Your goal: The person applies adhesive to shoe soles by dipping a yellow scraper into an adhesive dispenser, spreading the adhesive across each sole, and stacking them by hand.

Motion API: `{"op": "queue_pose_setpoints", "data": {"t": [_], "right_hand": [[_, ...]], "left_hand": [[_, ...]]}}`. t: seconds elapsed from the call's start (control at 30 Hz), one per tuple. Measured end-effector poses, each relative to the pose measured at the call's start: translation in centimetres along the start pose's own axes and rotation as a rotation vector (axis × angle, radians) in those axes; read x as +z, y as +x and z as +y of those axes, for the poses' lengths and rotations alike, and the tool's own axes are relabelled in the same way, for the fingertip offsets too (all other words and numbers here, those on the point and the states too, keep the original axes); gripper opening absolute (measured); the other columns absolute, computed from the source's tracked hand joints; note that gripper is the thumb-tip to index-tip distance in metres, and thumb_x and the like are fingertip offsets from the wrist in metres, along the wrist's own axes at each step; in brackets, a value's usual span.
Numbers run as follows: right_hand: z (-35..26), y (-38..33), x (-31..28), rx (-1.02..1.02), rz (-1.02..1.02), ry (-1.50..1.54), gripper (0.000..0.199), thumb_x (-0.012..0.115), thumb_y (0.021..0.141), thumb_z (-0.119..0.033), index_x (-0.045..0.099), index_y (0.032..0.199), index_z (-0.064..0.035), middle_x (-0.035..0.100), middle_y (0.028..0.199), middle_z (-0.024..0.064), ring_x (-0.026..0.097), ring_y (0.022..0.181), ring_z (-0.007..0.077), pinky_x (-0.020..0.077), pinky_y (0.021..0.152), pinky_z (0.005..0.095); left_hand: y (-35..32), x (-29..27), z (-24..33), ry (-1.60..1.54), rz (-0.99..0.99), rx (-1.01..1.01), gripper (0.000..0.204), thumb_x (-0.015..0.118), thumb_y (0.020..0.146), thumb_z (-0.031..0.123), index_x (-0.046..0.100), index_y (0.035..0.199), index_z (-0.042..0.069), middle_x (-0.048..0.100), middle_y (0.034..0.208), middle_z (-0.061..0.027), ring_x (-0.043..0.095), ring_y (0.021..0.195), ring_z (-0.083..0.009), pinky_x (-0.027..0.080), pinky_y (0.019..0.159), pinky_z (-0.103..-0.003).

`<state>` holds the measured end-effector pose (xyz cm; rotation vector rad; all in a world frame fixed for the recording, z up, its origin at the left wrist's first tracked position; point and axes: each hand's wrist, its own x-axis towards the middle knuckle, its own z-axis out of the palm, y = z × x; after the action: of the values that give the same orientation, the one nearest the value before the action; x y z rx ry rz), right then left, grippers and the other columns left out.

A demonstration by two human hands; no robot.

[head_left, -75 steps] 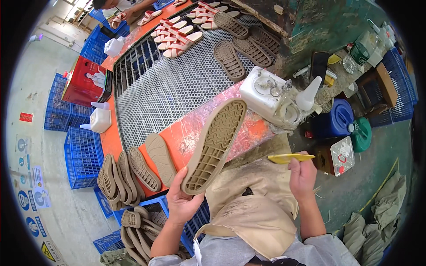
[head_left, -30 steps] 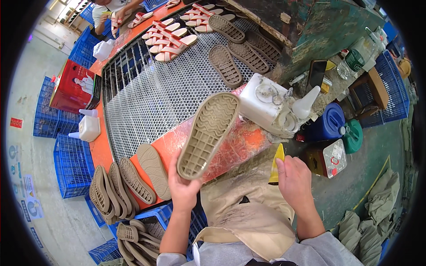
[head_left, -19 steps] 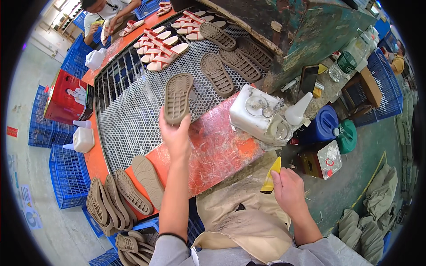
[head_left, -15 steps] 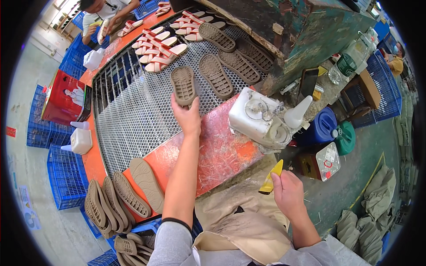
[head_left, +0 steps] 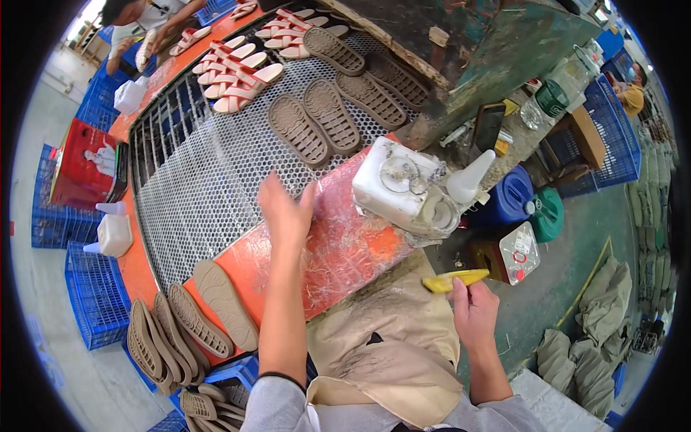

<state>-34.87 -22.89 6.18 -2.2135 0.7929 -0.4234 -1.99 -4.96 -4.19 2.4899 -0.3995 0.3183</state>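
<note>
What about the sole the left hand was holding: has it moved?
Yes. That sole has moved away from the person, onto the metal mesh, left of the soles there; the left hand is off it.

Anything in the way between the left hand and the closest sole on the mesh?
Nothing visible. Only bare mesh shows between the empty left hand and that sole; the white jug stands off to the right.

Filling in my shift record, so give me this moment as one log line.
left hand: empty, open, over mesh surface | right hand: holding flat yellow tool | brown soles: lying on mesh surface
</note>
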Motion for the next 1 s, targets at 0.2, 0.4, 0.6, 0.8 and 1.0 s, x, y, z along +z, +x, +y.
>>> {"op": "queue_pose_setpoints", "data": {"t": [0.2, 0.4, 0.6, 0.8, 1.0], "right_hand": [[-0.2, 0.1, -0.5, 0.1, -0.037, 0.096, 0.018, 0.063, 0.104, -0.01, 0.072, 0.101, 0.0055, 0.076, 0.083, 0.0087, 0.063, 0.066, 0.0131, 0.0482, 0.065, 0.0234], [0.6, 0.9, 0.7, 0.1, 0.073, 0.339, 0.017, 0.067, 0.101, -0.009, 0.075, 0.103, 0.0049, 0.077, 0.081, 0.007, 0.055, 0.062, 0.0135, 0.0454, 0.059, 0.0262], [1.3, 2.4, -0.6, 0.124, 0.127, 0.293, 0.021, 0.065, 0.104, -0.011, 0.076, 0.107, 0.0059, 0.078, 0.087, 0.0076, 0.056, 0.065, 0.011, 0.0474, 0.063, 0.0233], [1.4, 5.3, -0.6, 0.264, 0.301, 0.445, 0.026, 0.063, 0.106, -0.015, 0.078, 0.095, 0.0036, 0.077, 0.088, 0.0062, 0.057, 0.071, 0.0092, 0.0468, 0.065, 0.0226], [2.7, 7.2, 0.8, 0.151, 0.265, 0.234, 0.026, 0.068, 0.102, -0.014, 0.076, 0.085, 0.0044, 0.071, 0.074, 0.0047, 0.051, 0.059, 0.0107, 0.042, 0.056, 0.0251]], "left_hand": [[-12.1, -16.9, -4.1, 0.695, -0.025, -0.299, 0.066, 0.079, 0.089, 0.027, 0.054, 0.138, -0.01, 0.062, 0.123, -0.0307, 0.061, 0.104, -0.0461, 0.051, 0.094, -0.049], [-14.7, -19.2, -5.5, 0.613, -0.319, -0.665, 0.061, 0.073, 0.096, 0.029, 0.054, 0.142, -0.006, 0.066, 0.122, -0.0245, 0.065, 0.097, -0.0359, 0.054, 0.087, -0.043], [-13.7, -17.1, -0.8, -0.325, 0.114, -0.57, 0.064, 0.078, 0.09, 0.012, 0.052, 0.147, -0.002, 0.071, 0.119, -0.0198, 0.069, 0.1, -0.0319, 0.056, 0.087, -0.039], [-15.3, -13.0, -0.2, -0.089, -0.036, 0.161, 0.057, 0.078, 0.088, 0.004, 0.061, 0.142, -0.001, 0.074, 0.125, -0.013, 0.071, 0.109, -0.0263, 0.055, 0.098, -0.037], [-19.2, -10.8, -0.8, -0.301, -0.084, -0.09, 0.046, 0.075, 0.091, 0.004, 0.066, 0.136, -0.001, 0.069, 0.137, -0.0157, 0.069, 0.116, -0.0276, 0.054, 0.1, -0.04]]}}
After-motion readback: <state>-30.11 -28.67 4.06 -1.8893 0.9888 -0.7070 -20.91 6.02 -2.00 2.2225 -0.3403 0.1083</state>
